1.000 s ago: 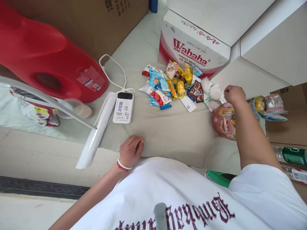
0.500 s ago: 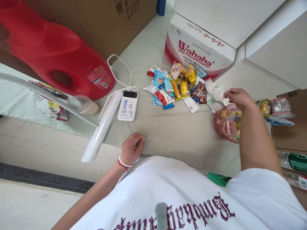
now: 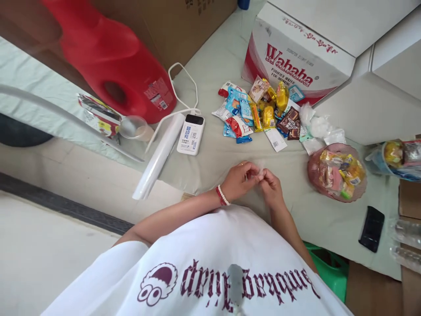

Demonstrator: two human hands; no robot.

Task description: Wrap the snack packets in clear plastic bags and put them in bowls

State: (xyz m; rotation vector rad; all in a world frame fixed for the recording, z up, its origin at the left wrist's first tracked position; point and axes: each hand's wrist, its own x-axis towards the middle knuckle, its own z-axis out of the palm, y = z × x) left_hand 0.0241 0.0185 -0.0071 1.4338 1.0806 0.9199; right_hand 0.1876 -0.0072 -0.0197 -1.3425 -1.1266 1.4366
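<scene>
Right hand [image 3: 272, 191] came from beside pink bowl [image 3: 313, 175] to left hand [image 3: 237, 182]; from afar I saw each grip pinched on translucent piece [image 3: 261, 170], snack packets [image 3: 268, 117] beyond.

The camera rides on the person's head, and from up there it looks forward and steeply down. The shirt [image 3: 187, 237] lies closest, filling the bottom of the view, its lettering upside down to the lens. The left hand [image 3: 242, 181] and right hand [image 3: 272, 189] come near the middle, at short range. Beyond them it takes in the cloth [image 3: 289, 169] and, farther off at the top, the box [image 3: 286, 66]. It's a wide view, slightly canted: jug [image 3: 131, 61] and floor [image 3: 49, 254] to the left, bowl [image 3: 313, 175] to the right.
</scene>
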